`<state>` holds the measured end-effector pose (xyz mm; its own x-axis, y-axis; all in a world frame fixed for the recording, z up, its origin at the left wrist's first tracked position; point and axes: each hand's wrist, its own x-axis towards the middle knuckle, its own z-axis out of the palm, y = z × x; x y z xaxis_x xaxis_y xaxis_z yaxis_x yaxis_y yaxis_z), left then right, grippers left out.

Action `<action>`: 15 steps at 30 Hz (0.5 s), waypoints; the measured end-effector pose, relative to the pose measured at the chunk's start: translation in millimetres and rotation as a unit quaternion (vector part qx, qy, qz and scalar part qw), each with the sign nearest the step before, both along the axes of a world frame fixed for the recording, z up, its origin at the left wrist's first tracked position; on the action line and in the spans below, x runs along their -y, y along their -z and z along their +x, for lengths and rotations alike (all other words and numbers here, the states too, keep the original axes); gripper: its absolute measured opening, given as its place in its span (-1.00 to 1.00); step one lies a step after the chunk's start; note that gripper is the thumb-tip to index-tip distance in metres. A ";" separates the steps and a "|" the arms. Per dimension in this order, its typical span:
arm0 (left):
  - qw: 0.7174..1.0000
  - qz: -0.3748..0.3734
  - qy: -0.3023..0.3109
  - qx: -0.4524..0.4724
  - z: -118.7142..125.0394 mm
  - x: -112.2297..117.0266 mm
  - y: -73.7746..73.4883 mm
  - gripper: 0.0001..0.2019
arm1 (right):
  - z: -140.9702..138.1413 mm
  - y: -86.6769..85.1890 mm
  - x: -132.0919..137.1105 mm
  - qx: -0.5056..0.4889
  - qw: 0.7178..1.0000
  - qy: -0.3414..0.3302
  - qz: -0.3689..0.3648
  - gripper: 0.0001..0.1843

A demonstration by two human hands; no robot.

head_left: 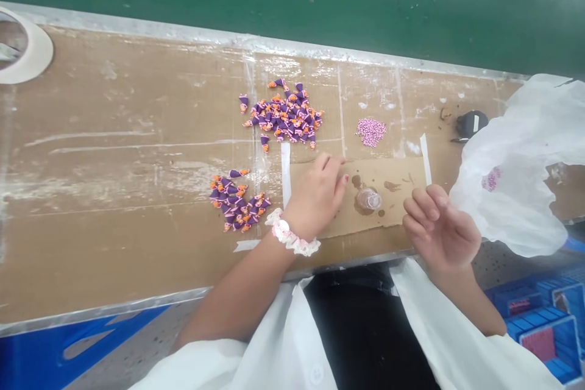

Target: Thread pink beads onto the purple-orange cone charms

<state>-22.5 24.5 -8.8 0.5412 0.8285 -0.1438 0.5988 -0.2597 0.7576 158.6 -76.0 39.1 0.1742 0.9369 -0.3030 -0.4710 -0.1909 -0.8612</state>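
Observation:
My left hand (320, 194), with a pale scrunchie at the wrist, rests over the left part of a taped-down cardboard strip (338, 228). Its fingers are loosely stretched and apart, and I see nothing in them. Raised above the strip's right end is my right hand (442, 228), palm partly up, with fingers curled and the thumb close to the index finger. Anything pinched there is too small to see. Between the hands, a small clear cup (368, 199) sits on the strip among dark wet spots. Beyond it lies a pile of tiny pink beads (371, 132).
Small purple-and-orange figures form a larger pile (287, 114) and a smaller pile (238, 202). At right are a white plastic bag (516, 152) and a black round object (471, 124). A tape roll (39, 52) lies far left; blue crates (543, 329) stand below right.

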 end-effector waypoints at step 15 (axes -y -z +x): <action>1.000 -0.003 -0.007 0.006 -0.6 -0.7 1.0 -0.75 | -0.7 -0.1 -2.7 0.044 0.997 -0.036 0.050 -0.54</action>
